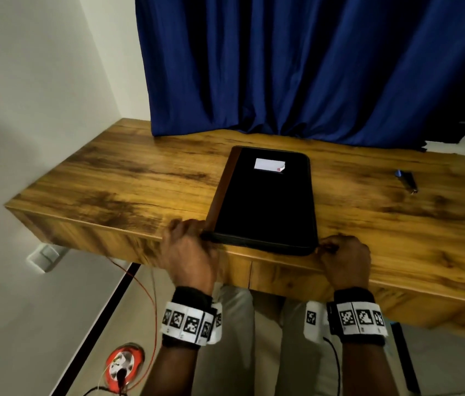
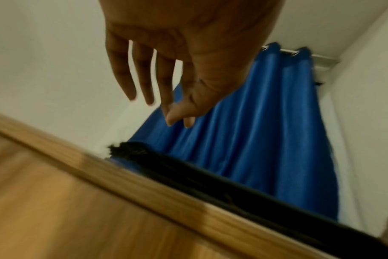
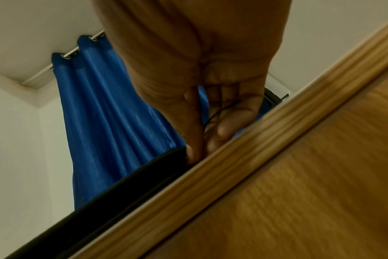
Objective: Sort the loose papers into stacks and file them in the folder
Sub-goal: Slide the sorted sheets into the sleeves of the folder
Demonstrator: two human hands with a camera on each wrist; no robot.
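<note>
Centrally on the wooden desk (image 1: 117, 178) a closed black folder (image 1: 265, 201) is laid flat, its near edge just short of the desk's front edge, with a brown spine strip along its left side and a small white label (image 1: 269, 164) near its far end. The folder's near-left corner is met by the left hand (image 1: 188, 247); in the left wrist view the fingers (image 2: 122, 73) are seen hanging straight and relaxed, with nothing gripped. The near-right corner is pinched by the right hand (image 1: 344, 260), thumb and curled fingers (image 3: 224, 129) being closed on the folder's edge. A dark pen (image 1: 407, 181) is seen lying well apart on the right, and a blue curtain (image 1: 311, 67) hangs behind.
</note>
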